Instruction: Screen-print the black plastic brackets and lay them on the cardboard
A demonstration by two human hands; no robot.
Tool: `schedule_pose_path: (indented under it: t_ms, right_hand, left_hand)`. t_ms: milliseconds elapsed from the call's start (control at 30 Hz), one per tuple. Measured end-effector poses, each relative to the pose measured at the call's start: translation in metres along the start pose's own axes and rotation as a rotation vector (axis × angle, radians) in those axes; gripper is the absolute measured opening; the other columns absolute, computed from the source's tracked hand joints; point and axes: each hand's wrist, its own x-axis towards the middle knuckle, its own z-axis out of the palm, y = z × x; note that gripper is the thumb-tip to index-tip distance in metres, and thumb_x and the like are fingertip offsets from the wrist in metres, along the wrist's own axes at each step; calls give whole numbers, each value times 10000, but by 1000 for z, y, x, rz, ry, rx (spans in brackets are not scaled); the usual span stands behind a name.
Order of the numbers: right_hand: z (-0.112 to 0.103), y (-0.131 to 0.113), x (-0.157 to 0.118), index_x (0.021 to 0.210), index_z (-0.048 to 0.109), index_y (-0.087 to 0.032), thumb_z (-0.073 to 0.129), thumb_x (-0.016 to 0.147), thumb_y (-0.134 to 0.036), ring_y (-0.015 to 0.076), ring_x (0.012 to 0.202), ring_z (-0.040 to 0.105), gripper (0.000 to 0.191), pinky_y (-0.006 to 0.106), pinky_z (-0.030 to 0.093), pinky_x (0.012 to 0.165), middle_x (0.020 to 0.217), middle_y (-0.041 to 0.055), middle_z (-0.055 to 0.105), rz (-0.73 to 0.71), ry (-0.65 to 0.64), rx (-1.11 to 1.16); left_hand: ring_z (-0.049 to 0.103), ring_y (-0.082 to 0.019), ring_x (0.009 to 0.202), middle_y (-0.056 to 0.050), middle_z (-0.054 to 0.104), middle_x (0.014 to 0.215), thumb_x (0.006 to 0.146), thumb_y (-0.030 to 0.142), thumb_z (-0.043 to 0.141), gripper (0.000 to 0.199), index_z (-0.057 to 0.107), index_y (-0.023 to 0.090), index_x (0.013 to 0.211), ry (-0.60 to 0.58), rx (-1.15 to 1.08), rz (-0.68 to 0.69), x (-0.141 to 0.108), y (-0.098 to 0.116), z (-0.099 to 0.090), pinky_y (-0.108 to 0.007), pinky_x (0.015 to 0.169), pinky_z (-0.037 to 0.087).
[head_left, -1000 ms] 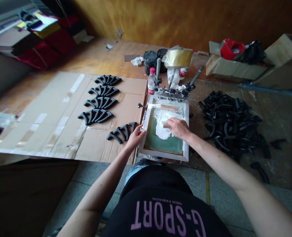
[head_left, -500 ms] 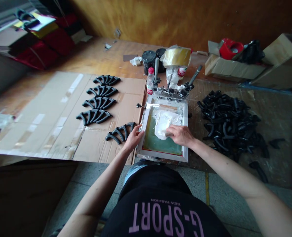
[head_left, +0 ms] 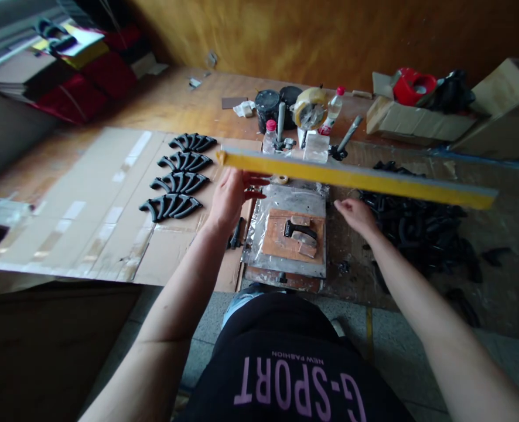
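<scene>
A screen-printing frame (head_left: 356, 177) is raised and seen nearly edge-on, as a long yellow bar. My left hand (head_left: 231, 196) is at its left end, fingers stretched out and apart; contact with the frame is unclear. My right hand (head_left: 354, 212) is below the frame, right of the base, its fingers curled; anything in them is hidden. Under the frame, one curved black plastic handle (head_left: 302, 230) lies on a brown board (head_left: 275, 246) fixed to the metal base (head_left: 255, 258). Beside my left forearm, more black handles (head_left: 236, 234) show partly.
Rows of black handles (head_left: 171, 206) lie on flattened cardboard (head_left: 92, 199) at left. A heap of black handles (head_left: 417, 234) is at right. Behind the base stand a red-capped bottle (head_left: 270, 139), black tubs (head_left: 267, 108) and a tape roll (head_left: 310, 108). Cardboard boxes (head_left: 422, 123) stand back right.
The frame, which lay flat over the base, has swung up and uncovered the handle on the board. My left hand has moved up; my right hand has moved right, off the screen.
</scene>
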Motion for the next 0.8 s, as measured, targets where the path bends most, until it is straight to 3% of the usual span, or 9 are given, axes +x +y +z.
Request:
schedule_pose_path:
  t_ms: [67, 167, 300, 433, 467, 533, 667, 733, 800]
  right_hand:
    - [28, -13, -26, 769, 684, -177, 619, 846, -504, 223, 866, 601, 343, 318, 440, 792, 872, 79, 692, -126, -134, -58]
    - [54, -46, -52, 834, 663, -160, 618, 884, -399, 269, 1002, 561, 249, 360, 410, 851, 1006, 129, 675, -183, -244, -238]
    - [59, -98, -74, 966, 632, -129, 492, 967, -337, 259, 925, 574, 250, 355, 414, 794, 942, 150, 677, -80, -214, -242]
    - [55, -120, -89, 916, 635, -182, 466, 988, -325, 210, 948, 569, 232, 311, 416, 817, 942, 82, 676, -435, -263, -19]
    - [51, -112, -88, 907, 639, -193, 456, 993, -320, 197, 948, 568, 239, 302, 414, 824, 947, 66, 678, -468, -268, 8]
    - [36, -74, -77, 935, 650, -191, 452, 993, -312, 206, 973, 558, 240, 316, 399, 847, 980, 79, 679, -339, -196, -78]
    - [1, 38, -49, 1119, 608, -79, 567, 919, -329, 344, 1087, 494, 323, 434, 344, 858, 1071, 247, 644, 236, -24, -566]
    - [-9, 81, -45, 1152, 588, -57, 615, 882, -309, 365, 1094, 485, 370, 458, 314, 864, 1029, 263, 657, 356, -91, -671]
    - [-11, 103, -47, 1146, 593, -64, 610, 866, -243, 356, 1077, 493, 333, 465, 295, 870, 924, 231, 685, 395, -146, -693]
  left_hand:
    - [687, -165, 847, -77, 711, 986, 885, 654, 433, 546, 582, 216, 1176, 42, -62, -12, 8, 0, 12, -239, 627, 539]
    - [700, -173, 830, -99, 727, 1009, 867, 663, 462, 564, 565, 215, 1194, 98, -121, -140, -11, -26, 23, -232, 600, 532]
    - [713, -242, 846, -165, 725, 1048, 793, 608, 632, 567, 601, 163, 1144, -131, -86, -708, -74, -87, 28, -280, 580, 550]
    - [713, -211, 847, -140, 718, 1060, 872, 497, 585, 389, 621, 142, 1029, 63, -189, -765, -114, -122, 6, -287, 642, 573]
    - [715, -198, 815, -139, 717, 1054, 893, 469, 560, 360, 624, 130, 994, 127, -169, -740, -117, -125, -9, -272, 620, 569]
    - [717, -187, 758, -143, 714, 1060, 930, 452, 485, 366, 625, 116, 972, 252, -40, -686, -118, -131, -50, -251, 555, 554]
    - [700, -181, 634, -108, 722, 850, 961, 455, 379, 381, 586, 136, 964, 542, 296, -649, -119, -153, -149, -292, 548, 565]
    - [688, -197, 603, -100, 702, 716, 948, 473, 380, 388, 587, 148, 900, 547, 416, -757, -119, -167, -185, -304, 547, 564]
    - [680, -232, 589, -119, 682, 638, 924, 529, 380, 443, 604, 158, 837, 482, 529, -853, -116, -177, -206, -325, 536, 564]
